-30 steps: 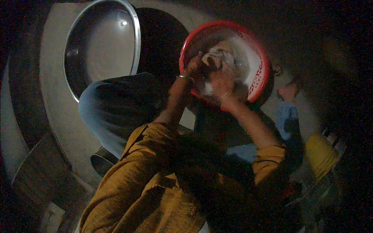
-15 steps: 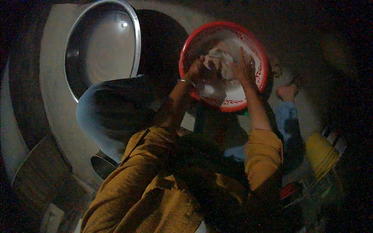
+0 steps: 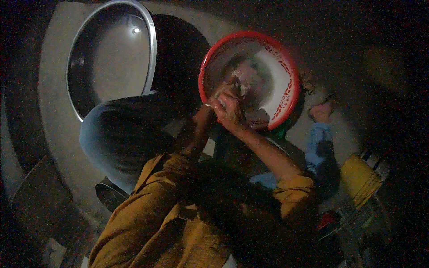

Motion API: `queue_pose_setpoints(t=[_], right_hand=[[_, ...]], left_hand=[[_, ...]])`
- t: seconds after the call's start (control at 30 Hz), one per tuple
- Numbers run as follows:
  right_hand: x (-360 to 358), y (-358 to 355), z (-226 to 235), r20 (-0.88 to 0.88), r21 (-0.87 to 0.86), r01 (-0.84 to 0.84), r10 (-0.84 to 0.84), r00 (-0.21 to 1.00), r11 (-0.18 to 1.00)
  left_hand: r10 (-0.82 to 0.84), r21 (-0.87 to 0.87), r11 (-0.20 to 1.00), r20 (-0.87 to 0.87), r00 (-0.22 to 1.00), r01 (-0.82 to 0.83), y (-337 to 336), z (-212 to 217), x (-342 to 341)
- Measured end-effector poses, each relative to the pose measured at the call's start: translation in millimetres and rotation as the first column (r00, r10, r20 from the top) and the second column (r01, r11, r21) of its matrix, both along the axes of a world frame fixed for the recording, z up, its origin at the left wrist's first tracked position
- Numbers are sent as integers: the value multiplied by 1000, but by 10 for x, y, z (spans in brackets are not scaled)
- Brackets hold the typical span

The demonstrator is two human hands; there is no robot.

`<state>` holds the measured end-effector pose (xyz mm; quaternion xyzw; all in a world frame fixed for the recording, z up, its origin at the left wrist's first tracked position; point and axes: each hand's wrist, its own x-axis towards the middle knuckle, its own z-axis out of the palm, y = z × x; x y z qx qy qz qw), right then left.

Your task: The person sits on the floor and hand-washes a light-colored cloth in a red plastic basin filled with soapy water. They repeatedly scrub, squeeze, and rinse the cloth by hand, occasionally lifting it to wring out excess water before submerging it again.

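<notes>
A white enamel basin (image 3: 292,105) with a red rim and red leaf pattern stands before me, tilted a little in view. Inside it lies a pale, soft-looking lump (image 3: 250,76), blurred, perhaps dough. Over the basin's near left side my left hand (image 3: 230,87) reaches in, its fingers dark and partly hidden. My right hand (image 3: 228,109) crosses over and closes around the left hand near its wrist. Whether anything sits between the two hands, I cannot make out.
A large steel-rimmed bowl (image 3: 153,58) holding a pale, shiny surface stands at the far left, beside my bent knee (image 3: 103,129). A yellow container (image 3: 361,178) and a red item (image 3: 330,219) are at the right. My bare foot (image 3: 321,111) rests right of the basin.
My right hand has left the pale lump and moved left onto my left hand, which has drawn back slightly. The basin appears slightly lower and further left in view.
</notes>
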<state>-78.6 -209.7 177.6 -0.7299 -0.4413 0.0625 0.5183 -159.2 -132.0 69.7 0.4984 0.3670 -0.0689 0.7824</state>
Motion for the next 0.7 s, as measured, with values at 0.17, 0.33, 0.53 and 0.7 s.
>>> queue_pose_setpoints(t=[0.17,0.33,0.53,0.7], right_hand=[[896,-153,-968,-56,-350,140,-170,984,926],[1524,-474,-1099,90,-696,265,-285,954,667],[1022,-414,-944,90,-733,166,-148,985,660],[280,-127,-1124,-400,-215,55,-139,906,975]], left_hand=[[-64,-7,998,80,995,65,-236,-4,407],[32,-168,986,178,983,-2,-263,-160,928],[151,-537,839,73,986,-89,203,105,634],[243,-550,830,210,947,-92,172,-224,608]])
